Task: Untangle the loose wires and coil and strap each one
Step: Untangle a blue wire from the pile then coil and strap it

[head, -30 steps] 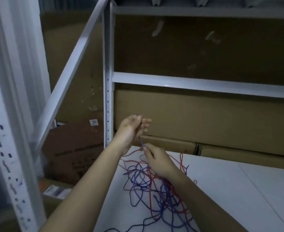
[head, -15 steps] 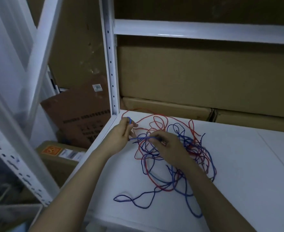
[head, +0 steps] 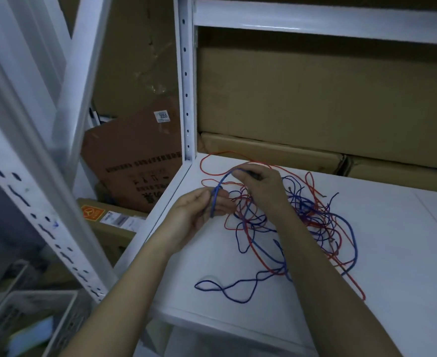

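Observation:
A tangle of red wires [head: 250, 240] and blue wires [head: 351, 233] lies on the white shelf [head: 405, 253]. My left hand [head: 196, 212] pinches one end of a blue wire [head: 218, 184] near the shelf's left edge. That wire arcs up and over to my right hand [head: 261, 184], which grips it a little farther back, above the tangle. A loose blue loop [head: 222, 289] trails toward the shelf's front edge. A red loop [head: 212, 163] reaches the back left corner.
A white perforated upright [head: 186, 86] stands at the shelf's back left corner, with a crossbeam [head: 315, 24] above. Cardboard boxes [head: 315, 99] fill the back. More boxes [head: 134, 163] lie on the floor to the left, beside a slanted rack post [head: 39, 210] and a grey crate [head: 26, 320].
My view tilted down toward the shelf. My hands came down with the blue wire, then my right hand slid back along it and bent it into an arc.

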A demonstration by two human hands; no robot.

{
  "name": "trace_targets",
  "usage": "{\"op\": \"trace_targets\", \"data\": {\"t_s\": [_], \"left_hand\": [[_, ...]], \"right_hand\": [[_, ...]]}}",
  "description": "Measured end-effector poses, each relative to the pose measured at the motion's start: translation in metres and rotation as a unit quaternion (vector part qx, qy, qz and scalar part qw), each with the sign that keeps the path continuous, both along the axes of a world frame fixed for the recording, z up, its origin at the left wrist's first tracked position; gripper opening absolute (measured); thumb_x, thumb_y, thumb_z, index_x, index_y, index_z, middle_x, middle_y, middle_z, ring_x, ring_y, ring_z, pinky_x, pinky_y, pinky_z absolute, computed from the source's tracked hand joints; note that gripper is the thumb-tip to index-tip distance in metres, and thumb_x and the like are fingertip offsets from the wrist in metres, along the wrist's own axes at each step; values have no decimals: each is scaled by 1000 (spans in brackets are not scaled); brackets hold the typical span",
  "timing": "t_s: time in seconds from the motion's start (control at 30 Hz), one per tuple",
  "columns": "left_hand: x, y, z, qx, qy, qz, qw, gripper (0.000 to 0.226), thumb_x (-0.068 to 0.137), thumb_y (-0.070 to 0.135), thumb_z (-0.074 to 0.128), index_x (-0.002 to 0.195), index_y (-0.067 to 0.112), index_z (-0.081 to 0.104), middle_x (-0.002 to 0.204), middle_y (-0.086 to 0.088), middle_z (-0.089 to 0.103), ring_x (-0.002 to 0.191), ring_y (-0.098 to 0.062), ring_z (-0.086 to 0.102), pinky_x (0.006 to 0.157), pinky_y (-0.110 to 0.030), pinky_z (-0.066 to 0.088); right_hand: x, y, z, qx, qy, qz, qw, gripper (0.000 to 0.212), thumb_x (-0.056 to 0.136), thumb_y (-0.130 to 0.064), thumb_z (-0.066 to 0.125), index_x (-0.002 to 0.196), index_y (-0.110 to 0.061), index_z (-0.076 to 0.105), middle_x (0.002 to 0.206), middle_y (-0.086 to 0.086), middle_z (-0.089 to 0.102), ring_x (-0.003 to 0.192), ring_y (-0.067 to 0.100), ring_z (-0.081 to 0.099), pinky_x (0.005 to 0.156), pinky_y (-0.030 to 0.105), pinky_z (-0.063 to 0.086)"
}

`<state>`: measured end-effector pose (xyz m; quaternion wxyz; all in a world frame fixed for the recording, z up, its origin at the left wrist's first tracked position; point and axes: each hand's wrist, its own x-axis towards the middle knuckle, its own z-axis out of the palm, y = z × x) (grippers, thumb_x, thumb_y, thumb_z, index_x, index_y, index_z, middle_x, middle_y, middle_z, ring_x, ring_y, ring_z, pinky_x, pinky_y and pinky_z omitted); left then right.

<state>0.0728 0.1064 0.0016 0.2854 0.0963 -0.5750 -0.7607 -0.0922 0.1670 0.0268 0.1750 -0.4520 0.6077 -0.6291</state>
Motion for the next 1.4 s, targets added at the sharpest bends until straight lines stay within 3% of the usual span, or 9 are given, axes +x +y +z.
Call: {"op": "trace_targets", "data": {"t_s": [0.17, 0.3, 0.47, 0.6, 0.8, 0.9, 1.0, 1.27, 1.4], "left_hand": [[5, -6, 6, -28, 7, 13, 1000, 26, 93, 17, 42, 100, 4, 63, 81, -3, 73, 82, -15, 69, 80, -20, 52], [-8, -15, 9, -26, 3, 94, 995, 30, 102, 15, 35, 104, 0, 60, 65, 4, 67, 60, -6, 61, 62, -16, 51], [-30, -30, 16, -21, 14, 182, 983, 30, 105, 17, 33, 112, 6, 60, 92, 10, 75, 77, -3, 69, 70, -14, 52], [-39, -44, 22, -100, -7, 274, 957, 27, 105, 15, 33, 92, 25, 55, 103, 3, 69, 79, -3, 70, 83, -23, 52], [-28, -42, 10, -447, -232, 244, 829, 29, 104, 29, 32, 117, 16, 55, 112, 7, 68, 97, -13, 66, 81, -31, 50], [-28, -22, 13, -446, -230, 206, 840, 31, 105, 28, 31, 124, 15, 51, 112, 14, 63, 92, -2, 60, 77, -20, 42], [-30, -1, 22, -385, -209, 198, 877, 29, 105, 24, 29, 122, 8, 47, 126, 9, 62, 102, -8, 65, 92, -30, 47], [-12, 33, 28, -467, -319, 148, 812, 28, 105, 26, 31, 106, 7, 51, 99, -2, 71, 90, -14, 65, 78, -29, 45], [-8, 63, 36, -376, -270, 115, 879, 34, 105, 23, 29, 92, 7, 56, 64, 0, 59, 50, 2, 48, 60, -23, 37]], "right_hand": [[22, -14, -19, 115, -4, 19, 993, 19, 95, -20, 55, 96, -27, 72, 81, -10, 70, 76, 12, 63, 64, 22, 53], [31, -18, -32, 187, 71, 55, 978, 26, 101, -37, 41, 90, -37, 64, 62, -8, 60, 51, 7, 48, 50, 22, 41], [37, -11, -44, 277, 117, 118, 946, 34, 103, -30, 35, 131, -22, 52, 63, -10, 66, 56, 10, 48, 48, 16, 39], [38, 12, -41, 271, 160, 137, 939, 25, 101, -27, 42, 106, -16, 65, 55, -7, 61, 51, 7, 50, 50, 15, 40], [20, 57, -14, 199, 186, 95, 958, 20, 99, -19, 49, 99, -15, 69, 86, -13, 66, 83, -3, 59, 73, 13, 45], [25, 70, -1, 246, 214, 153, 933, 22, 100, -22, 46, 104, -20, 68, 92, -23, 65, 89, -8, 57, 77, 13, 42], [33, 80, -3, 301, 286, 178, 892, 24, 101, -26, 45, 111, -26, 66, 112, -8, 66, 102, 5, 58, 88, 27, 46], [11, 103, 9, 48, 185, 23, 981, 20, 99, -9, 47, 94, -14, 66, 88, 0, 66, 79, 7, 57, 72, 17, 44], [6, 97, 8, 9, 152, -34, 988, 18, 98, -13, 49, 89, -16, 64, 79, -7, 61, 72, -5, 53, 68, 6, 38]]}}
